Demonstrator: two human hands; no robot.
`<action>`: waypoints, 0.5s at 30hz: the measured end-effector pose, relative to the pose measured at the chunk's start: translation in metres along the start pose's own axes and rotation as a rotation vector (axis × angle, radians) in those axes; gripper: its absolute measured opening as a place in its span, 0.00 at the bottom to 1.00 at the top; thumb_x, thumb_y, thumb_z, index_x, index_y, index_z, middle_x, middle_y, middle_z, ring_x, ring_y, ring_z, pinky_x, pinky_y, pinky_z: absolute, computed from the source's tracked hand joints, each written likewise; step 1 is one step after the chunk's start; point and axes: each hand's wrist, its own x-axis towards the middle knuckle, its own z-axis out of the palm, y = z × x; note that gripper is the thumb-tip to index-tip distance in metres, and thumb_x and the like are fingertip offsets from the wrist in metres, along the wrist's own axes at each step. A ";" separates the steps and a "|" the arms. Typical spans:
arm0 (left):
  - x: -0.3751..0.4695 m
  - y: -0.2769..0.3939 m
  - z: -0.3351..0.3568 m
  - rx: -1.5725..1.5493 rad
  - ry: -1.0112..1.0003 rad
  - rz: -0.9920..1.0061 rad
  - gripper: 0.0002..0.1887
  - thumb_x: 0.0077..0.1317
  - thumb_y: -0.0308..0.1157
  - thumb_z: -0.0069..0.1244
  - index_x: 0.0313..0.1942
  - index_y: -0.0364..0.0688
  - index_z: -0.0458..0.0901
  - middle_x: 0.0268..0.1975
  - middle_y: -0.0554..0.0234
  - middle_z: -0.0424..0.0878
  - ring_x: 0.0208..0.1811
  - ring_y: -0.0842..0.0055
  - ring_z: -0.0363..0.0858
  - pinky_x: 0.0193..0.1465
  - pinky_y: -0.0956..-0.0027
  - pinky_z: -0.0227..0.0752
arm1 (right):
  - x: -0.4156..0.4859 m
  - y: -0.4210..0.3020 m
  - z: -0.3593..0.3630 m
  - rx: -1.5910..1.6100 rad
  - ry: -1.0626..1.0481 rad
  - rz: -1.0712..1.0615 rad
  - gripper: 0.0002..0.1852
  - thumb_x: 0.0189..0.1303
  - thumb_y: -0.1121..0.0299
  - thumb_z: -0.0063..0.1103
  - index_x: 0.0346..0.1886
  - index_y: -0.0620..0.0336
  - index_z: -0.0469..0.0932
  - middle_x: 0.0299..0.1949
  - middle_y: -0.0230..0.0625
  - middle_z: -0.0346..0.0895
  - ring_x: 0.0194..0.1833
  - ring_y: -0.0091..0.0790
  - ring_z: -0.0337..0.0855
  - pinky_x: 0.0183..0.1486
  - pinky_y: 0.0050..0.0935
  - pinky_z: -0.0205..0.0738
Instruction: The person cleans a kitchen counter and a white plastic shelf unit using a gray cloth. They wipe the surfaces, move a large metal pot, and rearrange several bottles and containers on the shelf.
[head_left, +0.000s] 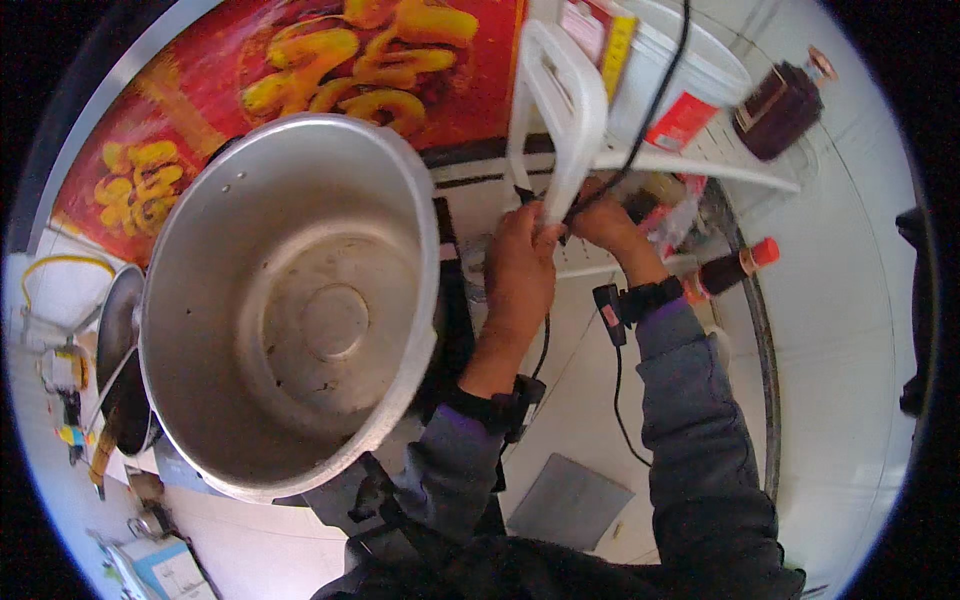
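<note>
My left hand (521, 274) has its fingers curled at the lower end of a white plastic rack frame (574, 120). A small black piece (524, 195) sticks out just above these fingers; what the hand grips is partly hidden. My right hand (609, 223) is close beside it, behind the frame. A black cable (654, 120) comes down from the top and meets the right hand's bent fingers, whose tips are hidden. To the left of both hands stands a large aluminium pot (337, 322), its inside bare and slightly stained.
Behind the pot is a red panel (480, 82) with yellow raised characters. A white bucket (697, 60), a dark bottle (780, 109) and a red-capped bottle (724, 274) stand at right. A frying pan (120, 337) is at far left. A grey tile (571, 501) lies below.
</note>
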 end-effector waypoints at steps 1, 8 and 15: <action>-0.002 0.001 0.000 -0.009 -0.003 -0.009 0.14 0.67 0.29 0.52 0.52 0.38 0.76 0.44 0.49 0.80 0.42 0.57 0.81 0.45 0.59 0.73 | -0.017 -0.002 -0.003 0.178 -0.084 0.120 0.13 0.56 0.66 0.64 0.42 0.62 0.82 0.36 0.47 0.84 0.34 0.51 0.85 0.36 0.41 0.78; -0.043 -0.010 -0.026 0.105 0.027 -0.085 0.15 0.66 0.24 0.49 0.52 0.35 0.73 0.40 0.49 0.79 0.41 0.59 0.80 0.47 0.61 0.73 | -0.099 0.028 0.009 0.099 0.137 0.214 0.15 0.55 0.67 0.70 0.42 0.65 0.79 0.30 0.36 0.82 0.32 0.33 0.80 0.39 0.32 0.75; -0.056 -0.016 -0.030 0.326 -0.096 -0.044 0.17 0.64 0.26 0.54 0.53 0.37 0.74 0.43 0.52 0.78 0.38 0.65 0.80 0.43 0.66 0.74 | -0.112 0.071 0.047 0.096 0.329 0.213 0.25 0.52 0.70 0.69 0.55 0.62 0.73 0.50 0.46 0.77 0.50 0.41 0.78 0.54 0.35 0.72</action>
